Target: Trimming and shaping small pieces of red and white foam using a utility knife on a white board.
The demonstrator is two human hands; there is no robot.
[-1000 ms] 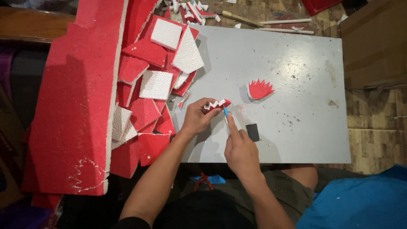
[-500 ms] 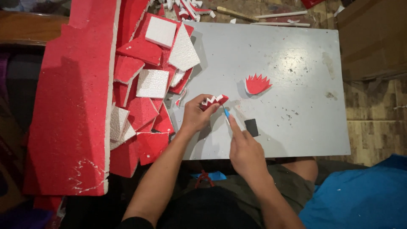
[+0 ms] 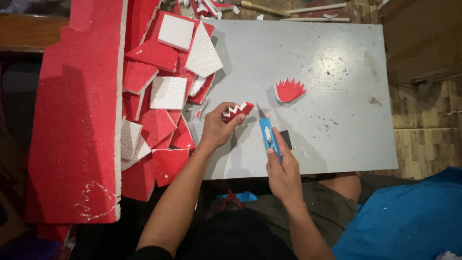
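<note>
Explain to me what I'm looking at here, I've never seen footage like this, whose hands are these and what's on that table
This is one picture from a camera worn on a person's head, looking straight down, so the two bare arms coming up from the bottom belong to the wearer. There is no machine. The left hand pinches a small red foam piece with white zigzag teeth cut along its edge. The right hand holds a blue utility knife, blade pointing toward that piece. They work over a grey board that serves as the table. A finished-looking red spiky cutout lies on it, and a small dark block sits beside the knife. At the left are heaped red and white foam scraps and a large red foam slab.
</note>
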